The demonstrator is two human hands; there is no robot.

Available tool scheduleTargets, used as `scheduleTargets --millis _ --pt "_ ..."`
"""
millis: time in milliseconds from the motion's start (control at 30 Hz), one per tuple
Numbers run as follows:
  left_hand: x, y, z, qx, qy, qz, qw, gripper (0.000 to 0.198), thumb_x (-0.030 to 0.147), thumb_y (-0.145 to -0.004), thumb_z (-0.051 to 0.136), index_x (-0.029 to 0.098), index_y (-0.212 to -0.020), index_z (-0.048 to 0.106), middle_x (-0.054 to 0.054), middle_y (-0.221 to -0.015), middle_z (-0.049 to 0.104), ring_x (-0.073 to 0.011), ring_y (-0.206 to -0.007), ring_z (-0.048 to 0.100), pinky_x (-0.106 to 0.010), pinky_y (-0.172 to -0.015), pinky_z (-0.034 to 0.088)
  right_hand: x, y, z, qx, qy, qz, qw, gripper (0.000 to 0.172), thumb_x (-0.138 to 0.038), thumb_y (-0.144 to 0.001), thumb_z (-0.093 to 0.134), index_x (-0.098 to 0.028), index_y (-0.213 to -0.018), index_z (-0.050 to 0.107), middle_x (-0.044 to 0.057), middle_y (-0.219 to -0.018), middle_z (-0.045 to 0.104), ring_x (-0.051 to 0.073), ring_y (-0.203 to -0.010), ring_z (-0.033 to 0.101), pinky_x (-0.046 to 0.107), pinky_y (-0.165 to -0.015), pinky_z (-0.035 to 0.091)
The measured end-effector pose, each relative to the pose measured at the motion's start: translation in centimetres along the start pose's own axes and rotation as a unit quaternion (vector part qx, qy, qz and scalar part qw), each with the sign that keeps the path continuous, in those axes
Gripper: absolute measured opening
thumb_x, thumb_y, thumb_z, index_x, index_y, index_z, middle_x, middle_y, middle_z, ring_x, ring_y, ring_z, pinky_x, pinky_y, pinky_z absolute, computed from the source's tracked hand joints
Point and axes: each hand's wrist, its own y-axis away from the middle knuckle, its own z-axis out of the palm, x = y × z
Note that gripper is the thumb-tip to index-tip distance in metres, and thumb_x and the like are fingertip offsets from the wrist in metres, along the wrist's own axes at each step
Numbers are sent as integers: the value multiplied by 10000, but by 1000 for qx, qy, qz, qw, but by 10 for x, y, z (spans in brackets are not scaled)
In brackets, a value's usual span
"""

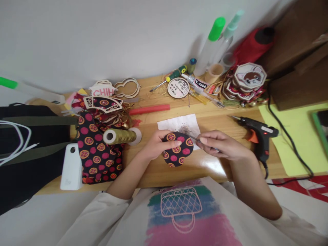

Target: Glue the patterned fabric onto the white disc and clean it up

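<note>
My left hand (161, 145) grips a rounded, two-lobed piece of black patterned fabric (176, 157), its thumb lying across the front. Pink dots and orange-rimmed circles cover the cloth. In my right hand (222, 143), closed in a pinch, is a slim dark metal tool (196, 139); its tip meets the upper right edge of the fabric piece, and its exact kind cannot be made out. Behind both hands lies a white paper (192, 122) with small dark crumbs on it.
To the left are a larger matching cloth (98, 160), an olive thread spool (120, 136) and a white power bank (71, 167). A black glue gun (258, 131) lies right, its cord over yellow paper (297, 143). Behind are a red stick (150, 109), a screwdriver (176, 73) and bottles (205, 56).
</note>
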Motion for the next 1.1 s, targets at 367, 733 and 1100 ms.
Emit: scheduleTargets --millis 367,733,1100 --pt "-3 0 -3 1 -26 -5 1000 270 340 -591 796 116 -687 681 -11 -623 657 -93 -535 563 -196 -506 433 2 0 -1 3 0 2 1000 364 -472 -842 570 -150 -683 514 -109 -445 270 8 -364 157 166 -327 59" --pt "-5 -1 -4 -9 -23 8 1000 248 321 -612 782 114 -709 688 -7 -634 665 -89 -541 573 -185 -511 445 1 0 -1 -6 -8 12 1000 362 -478 -829 584 -144 -704 522 -109 -452 285 7 -364 166 163 -321 60" --pt "-7 -1 -5 -1 -25 -2 1000 232 314 -613 786 127 -706 684 2 -636 674 -84 -529 585 -178 -497 454 2 0 -1 3 8 6 1000 366 -476 -836 576 -154 -677 502 -113 -442 278 8 -358 163 176 -331 59"
